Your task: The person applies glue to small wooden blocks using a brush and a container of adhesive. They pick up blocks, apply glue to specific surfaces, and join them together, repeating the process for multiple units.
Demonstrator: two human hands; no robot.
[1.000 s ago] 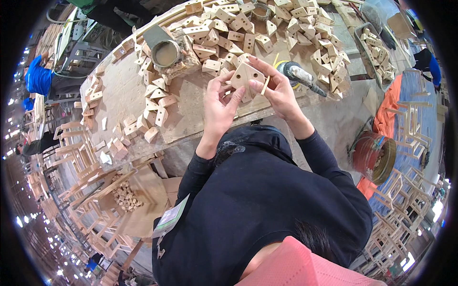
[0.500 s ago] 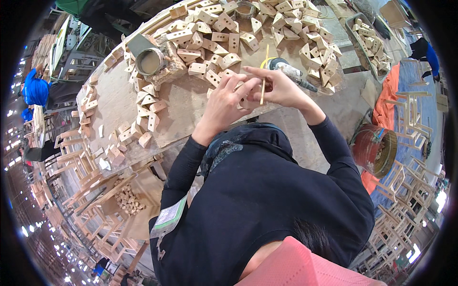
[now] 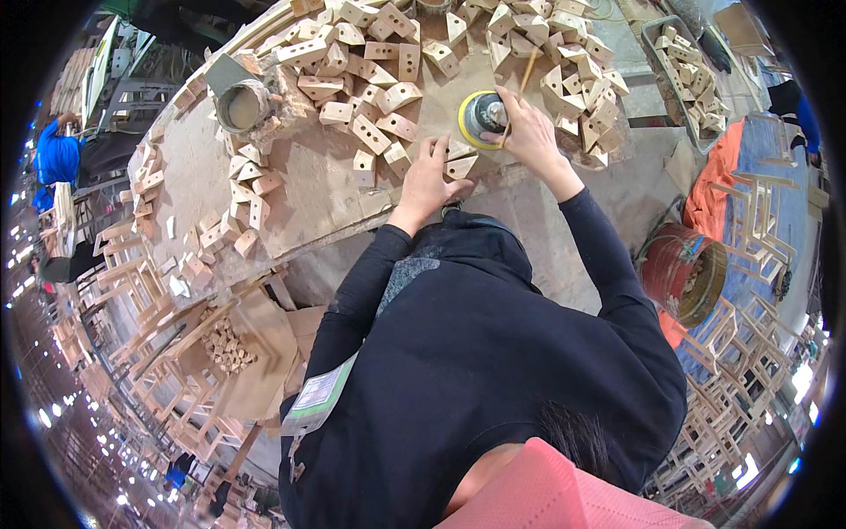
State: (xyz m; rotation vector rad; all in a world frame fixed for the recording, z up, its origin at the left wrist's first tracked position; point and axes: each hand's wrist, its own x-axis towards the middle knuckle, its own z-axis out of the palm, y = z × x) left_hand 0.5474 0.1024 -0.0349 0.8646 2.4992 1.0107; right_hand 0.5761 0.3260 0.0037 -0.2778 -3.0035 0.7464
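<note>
- Left hand (image 3: 427,189): at the table's (image 3: 330,198) near edge, fingers pointing forward, thumb out to the right. A drilled block (image 3: 462,166) lies between thumb and fingertips, its left end partly covered by them. Pinched or only touched: cannot tell.
- Right hand (image 3: 532,141): grasping the sander (image 3: 480,116), fingers over its top; the handle is hidden under the palm.
- Sander: yellow-rimmed, over the table, just beyond the block and to its right. Underside out of sight; flat or tilted, cannot tell.
- Stick (image 3: 528,75): thin, slanting past the right fingers, which cover its middle; lower end shows near the thumb.
- Pile (image 3: 398,95): drilled blocks, overlapping, beyond both hands; farthest ones cut off by the upper frame edge.
- Cup (image 3: 241,108): left of the pile, contents pale, kind unclear.
- Drum (image 3: 677,264): red, at right; contents partly hidden by its wall.
- Co-worker (image 3: 55,156): blue top, far left, small and blurred, hands not distinguishable.
</note>
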